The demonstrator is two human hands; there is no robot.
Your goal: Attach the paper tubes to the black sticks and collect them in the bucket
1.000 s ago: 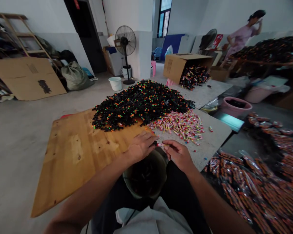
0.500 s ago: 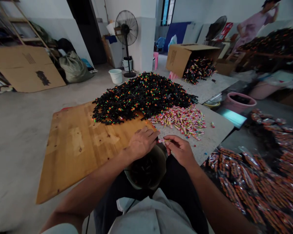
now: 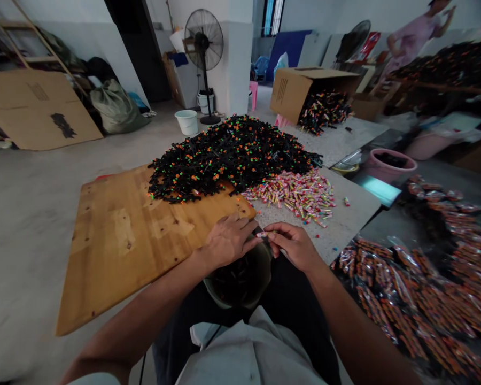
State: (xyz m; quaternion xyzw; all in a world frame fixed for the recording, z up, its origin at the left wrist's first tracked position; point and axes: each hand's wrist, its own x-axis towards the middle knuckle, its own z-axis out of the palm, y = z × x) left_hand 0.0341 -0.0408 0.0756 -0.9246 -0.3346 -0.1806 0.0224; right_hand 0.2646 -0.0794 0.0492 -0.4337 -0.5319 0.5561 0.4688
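Observation:
My left hand [image 3: 227,240] and my right hand [image 3: 294,245] meet at the near edge of the table, fingers pinched together on one small pink wrapped piece [image 3: 262,234] held between them. Just below them, in my lap, sits a dark round bowl [image 3: 240,279] with dark pieces inside. Beyond the hands lie a pile of colourful wrapped pieces [image 3: 295,193] and a much larger heap of black sticks with orange and green tips [image 3: 232,158]. The left hand rests at the corner of a wooden board [image 3: 136,235].
To my right lies a mass of clear packets with orange contents [image 3: 420,299]. An open cardboard box [image 3: 300,91] spills coloured pieces at the table's far end. A pink basin [image 3: 388,163], a standing fan [image 3: 203,48], a white bucket [image 3: 186,122] and a person [image 3: 412,37] at the back right.
Both hands stay together at the table edge on the small piece; the fingers have shifted slightly. The view has drifted a little, mostly downward over the second.

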